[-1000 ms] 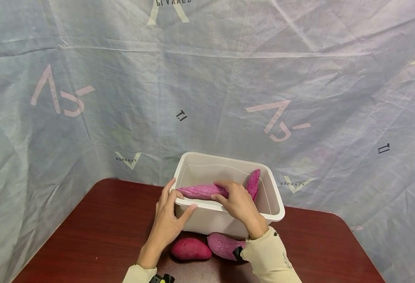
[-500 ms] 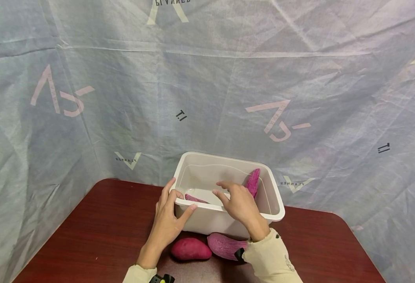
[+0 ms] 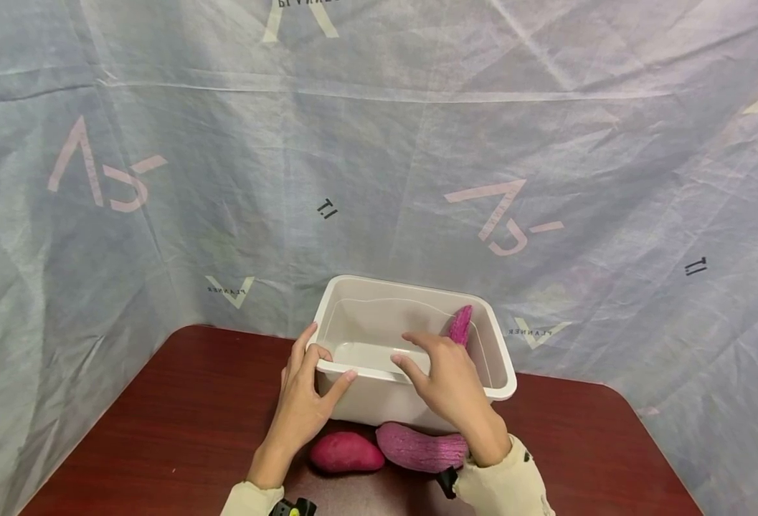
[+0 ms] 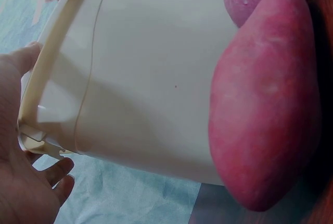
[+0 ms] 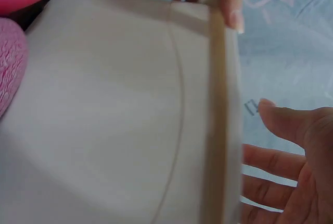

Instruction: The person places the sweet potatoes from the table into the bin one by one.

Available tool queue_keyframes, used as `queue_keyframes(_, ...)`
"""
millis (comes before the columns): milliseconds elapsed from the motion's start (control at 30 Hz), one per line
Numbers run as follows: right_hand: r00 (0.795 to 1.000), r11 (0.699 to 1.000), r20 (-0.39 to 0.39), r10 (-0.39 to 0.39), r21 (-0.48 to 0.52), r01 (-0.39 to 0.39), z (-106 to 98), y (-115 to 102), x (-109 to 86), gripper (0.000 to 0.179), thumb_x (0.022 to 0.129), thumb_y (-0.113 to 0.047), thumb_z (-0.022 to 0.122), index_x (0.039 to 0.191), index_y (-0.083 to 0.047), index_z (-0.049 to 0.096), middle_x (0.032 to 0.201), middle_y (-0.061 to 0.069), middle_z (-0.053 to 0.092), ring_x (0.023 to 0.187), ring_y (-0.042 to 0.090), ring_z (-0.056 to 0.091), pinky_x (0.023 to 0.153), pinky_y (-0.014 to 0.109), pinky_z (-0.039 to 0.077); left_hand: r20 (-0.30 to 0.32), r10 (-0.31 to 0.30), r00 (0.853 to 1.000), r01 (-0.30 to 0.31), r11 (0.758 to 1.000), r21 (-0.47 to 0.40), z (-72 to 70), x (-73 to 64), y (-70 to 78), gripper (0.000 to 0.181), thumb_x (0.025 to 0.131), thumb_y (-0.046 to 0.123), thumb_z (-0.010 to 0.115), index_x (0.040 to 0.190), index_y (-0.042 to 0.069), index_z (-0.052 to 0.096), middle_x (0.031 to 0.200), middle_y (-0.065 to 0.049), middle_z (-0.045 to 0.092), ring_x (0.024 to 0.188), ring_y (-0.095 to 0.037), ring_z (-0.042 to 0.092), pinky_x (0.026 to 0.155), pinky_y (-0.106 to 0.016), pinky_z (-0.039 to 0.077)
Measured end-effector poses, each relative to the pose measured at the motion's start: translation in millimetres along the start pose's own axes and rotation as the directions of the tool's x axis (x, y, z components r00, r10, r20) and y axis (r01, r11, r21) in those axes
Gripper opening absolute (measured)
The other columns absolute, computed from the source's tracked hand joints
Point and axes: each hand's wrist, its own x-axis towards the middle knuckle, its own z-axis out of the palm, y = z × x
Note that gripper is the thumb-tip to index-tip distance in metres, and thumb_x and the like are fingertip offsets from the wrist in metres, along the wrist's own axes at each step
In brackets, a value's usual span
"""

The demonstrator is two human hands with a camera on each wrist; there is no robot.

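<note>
A white plastic bin stands on the table, seen from above in the head view. My left hand grips its rim at the near left corner, thumb outside and fingers over the edge. My right hand hangs over the bin's near side with thumb and fingers spread, nothing between them. Inside at the right leans a long purple vegetable with ridged skin, its lower part hidden by that hand. Against the bin's front lie a red sweet potato and a fatter purple vegetable with bumpy skin, partly behind the right wrist.
The dark red wooden table has rounded far corners. Close behind it hangs a grey-blue cloth with printed letters, which also covers the sides.
My right hand has let go of a long purple vegetable, which has sunk out of sight behind the bin's near wall. The right hand has drawn slightly back; the left keeps its hold.
</note>
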Motion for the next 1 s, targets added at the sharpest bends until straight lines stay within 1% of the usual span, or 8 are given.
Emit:
queue_keyframes(300,0.995,0.997,-0.069,-0.077,0.005,0.078,-10.1,-15.1,-19.1,0.038,0.086,-0.034,0.079,0.119,-0.015,0.072,0.116,0.002,0.075,0.108,0.026,0.071,0.093,0.046,0.053,0.005,0.0,1.0,0.0,1.0,-0.001,-0.7,-0.1,-0.1,0.038,0.088,0.039,0.076,0.101,0.016,0.049,0.165,-0.006,0.029,0.141,-0.038,0.043,0.103,-0.059,0.029)
queue_keyframes(400,0.991,0.995,-0.089,-0.097,-0.001,0.097,-11.6,-19.1,-25.8,0.038,0.086,-0.034,0.08,0.118,-0.016,0.072,0.115,0.001,0.075,0.108,0.023,0.07,0.094,0.045,0.052,0.003,0.0,1.0,0.0,1.0,-0.003,-0.6,0.1,0.0,0.038,0.088,0.039,0.076,0.1,0.016,0.049,0.165,-0.006,0.029,0.141,-0.039,0.043,0.103,-0.06,0.029)
queue_keyframes(500,0.985,0.992,-0.123,-0.125,-0.006,0.125,-12.0,-22.4,-32.8,0.036,0.086,-0.033,0.08,0.118,-0.018,0.073,0.115,-0.002,0.076,0.108,0.021,0.069,0.094,0.043,0.051,0.0,0.005,1.0,-0.005,1.0,-0.004,-0.4,0.1,0.1,0.037,0.088,0.039,0.076,0.1,0.016,0.049,0.164,-0.007,0.029,0.141,-0.04,0.043,0.104,-0.062,0.029)
queue_keyframes(600,0.973,0.986,-0.16,-0.167,0.0,0.169,-11.8,-25.0,-38.9,0.035,0.085,-0.032,0.081,0.116,-0.018,0.073,0.112,-0.004,0.076,0.106,0.017,0.07,0.093,0.041,0.051,-0.002,0.008,1.0,-0.008,1.0,-0.002,-0.1,0.0,-0.1,0.037,0.088,0.039,0.076,0.1,0.016,0.049,0.164,-0.007,0.029,0.141,-0.04,0.043,0.104,-0.063,0.029)
queue_keyframes(733,0.963,0.977,-0.174,-0.204,0.023,0.211,-11.8,-27.1,-45.2,0.035,0.083,-0.03,0.082,0.115,-0.017,0.073,0.11,-0.005,0.076,0.104,0.013,0.07,0.093,0.037,0.051,-0.004,0.006,1.0,-0.006,1.0,0.003,-0.2,-0.6,-0.4,0.037,0.088,0.039,0.076,0.1,0.017,0.049,0.164,-0.007,0.029,0.141,-0.04,0.042,0.104,-0.062,0.029)
queue_keyframes(833,0.965,0.978,-0.171,-0.2,0.031,0.208,-11.5,-27.6,-49.9,0.035,0.083,-0.03,0.082,0.115,-0.018,0.073,0.108,-0.005,0.076,0.102,0.011,0.069,0.091,0.035,0.051,-0.005,0.004,1.0,-0.004,1.0,0.004,-0.1,-0.8,-0.6,0.037,0.088,0.039,0.076,0.1,0.017,0.049,0.164,-0.007,0.029,0.141,-0.039,0.042,0.104,-0.062,0.029)
queue_keyframes(1000,0.979,0.987,-0.143,-0.146,0.044,0.154,-10.5,-27.4,-58.8,0.036,0.082,-0.031,0.083,0.115,-0.021,0.073,0.105,-0.01,0.074,0.098,0.004,0.066,0.087,0.031,0.053,-0.003,0.002,1.0,-0.002,1.0,0.001,0.1,-0.4,-0.3,0.038,0.088,0.039,0.076,0.1,0.017,0.049,0.164,-0.006,0.029,0.141,-0.038,0.042,0.103,-0.06,0.029)
